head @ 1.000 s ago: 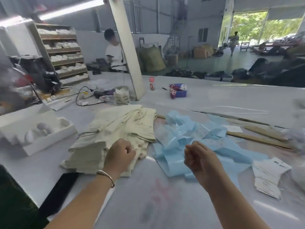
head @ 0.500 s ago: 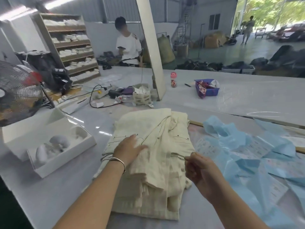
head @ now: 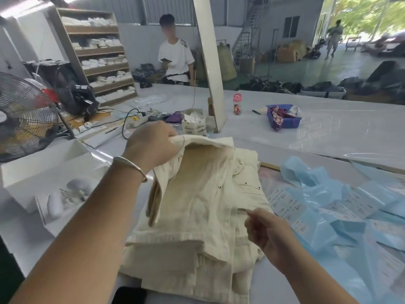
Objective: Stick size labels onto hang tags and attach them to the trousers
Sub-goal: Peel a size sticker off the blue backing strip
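The cream trousers [head: 197, 205] look soft and floppy, best held by the stiffer waistband the left hand [head: 151, 145] grip pinches, while the right hand [head: 266, 231] grip pinches fabric below it.

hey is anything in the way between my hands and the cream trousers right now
Nothing visible is. The left hand already grips the raised top edge of the cream trousers, and the right hand pinches the fabric lower down. Both hands are directly on the cloth.
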A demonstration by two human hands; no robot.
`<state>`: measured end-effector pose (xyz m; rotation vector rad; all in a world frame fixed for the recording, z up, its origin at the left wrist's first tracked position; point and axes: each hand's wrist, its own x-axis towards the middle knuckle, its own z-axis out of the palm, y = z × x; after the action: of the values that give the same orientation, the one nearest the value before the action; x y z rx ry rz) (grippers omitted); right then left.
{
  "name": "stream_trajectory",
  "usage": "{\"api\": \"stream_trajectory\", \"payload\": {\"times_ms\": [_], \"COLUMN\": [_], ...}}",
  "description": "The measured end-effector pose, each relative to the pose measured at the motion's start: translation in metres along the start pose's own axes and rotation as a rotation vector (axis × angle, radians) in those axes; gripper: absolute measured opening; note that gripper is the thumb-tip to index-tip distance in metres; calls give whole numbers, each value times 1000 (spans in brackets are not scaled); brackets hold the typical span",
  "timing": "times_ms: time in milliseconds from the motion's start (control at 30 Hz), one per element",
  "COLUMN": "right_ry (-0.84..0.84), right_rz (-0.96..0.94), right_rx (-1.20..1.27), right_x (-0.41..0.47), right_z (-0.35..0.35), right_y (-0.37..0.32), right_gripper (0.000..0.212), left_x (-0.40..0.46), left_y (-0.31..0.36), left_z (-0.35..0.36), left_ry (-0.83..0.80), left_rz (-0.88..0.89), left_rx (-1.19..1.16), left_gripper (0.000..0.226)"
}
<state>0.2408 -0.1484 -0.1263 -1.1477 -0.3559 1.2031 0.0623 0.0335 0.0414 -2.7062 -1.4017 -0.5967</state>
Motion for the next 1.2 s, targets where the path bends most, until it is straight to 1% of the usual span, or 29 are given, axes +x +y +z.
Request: {"api": "stream_trajectory", "payload": {"times_ms": [33,67,100,167,200,233,267,300,333,367,400,433,467,500,533,567,600,633,667,700,733,767,833,900,933,1000,1067,1100,1200], "right_ry": [-26,-67,-114,-194,-219,-229,-212,-179,-130,-79,-45,-35,-61,-111,-165,-218,-267,-311,-352,-390,-416,-429,-454,-500,-517,-530,-488,-456,-391], "right_rz": [31,73,118,188,210,224,237,253,256,229,188,146,110,79,47,11,-24,-48,-56,-52,-42,-32,-20,-19,-22,2,67,101,192], "right_rx": [48,100,148,240,261,255,225,180,137,103,68,48,53,69,81,86,86,85,82,80,71,58,44,96,160,312,438,472,472], "right_x": [3,8,13,21,25,28,32,35,39,42,45,46,45,41,36,32,26,22,19,17,14,12,7,5,5,10,15,18,20], "right_z": [5,11,18,36,45,53,60,65,69,70,68,66,63,60,57,54,51,49,47,46,46,45,40,34,31,30,33,35,41], "right_y": [0,0,0,-2,-3,-4,-6,-7,-9,-10,-11,-13,-16,-19,-22,-24,-26,-27,-29,-29,-31,-32,-34,-36,-36,-35,-34,-33,-32], "right_gripper": [19,28,43,67,74,77,75,68,57,46,36,28,22,19,18,20,24,30,35,37,36,33,36,53,62,71,71,71,75], "left_x": [-7,-15,-23,-41,-52,-62,-70,-75,-79,-79,-76,-72,-68,-65,-63,-61,-58,-57,-55,-53,-51,-48,-44,-44,-46,-50,-55,-58,-68], "left_y": [5,11,16,25,29,32,32,28,21,11,-1,-15,-29,-42,-53,-62,-68,-69,-67,-65,-64,-62,-59,-60,-64,-73,-80,-81,-88], "left_z": [-14,-22,-23,-5,10,25,37,47,55,64,75,84,94,104,113,121,127,132,135,136,138,139,140,137,136,130,119,113,101], "left_ry": [-8,-50,-116,-302,-443,-632,-820,-953,-993,-933,-799,-618,-432,-286,-208,-207,-234,-273,-334,-402,-474,-534,-602,-612,-586,-455,-322,-259,-105], "left_rz": [43,86,129,229,279,301,295,262,218,161,64,-68,-207,-325,-419,-492,-572,-674,-790,-888,-929,-922,-881,-882,-873,-808,-701,-648,-465], "left_rx": [-36,-44,-12,105,104,26,-97,-223,-328,-407,-466,-484,-461,-427,-421,-473,-616,-841,-1114,-1336,-1486,-1575,-1618,-1634,-1669,-1778,-1872,-1901,-1994], "left_gripper": [10,10,13,21,24,29,37,43,44,42,42,43,45,47,46,44,41,41,48,56,58,53,32,24,22,19,20,23,29]}}
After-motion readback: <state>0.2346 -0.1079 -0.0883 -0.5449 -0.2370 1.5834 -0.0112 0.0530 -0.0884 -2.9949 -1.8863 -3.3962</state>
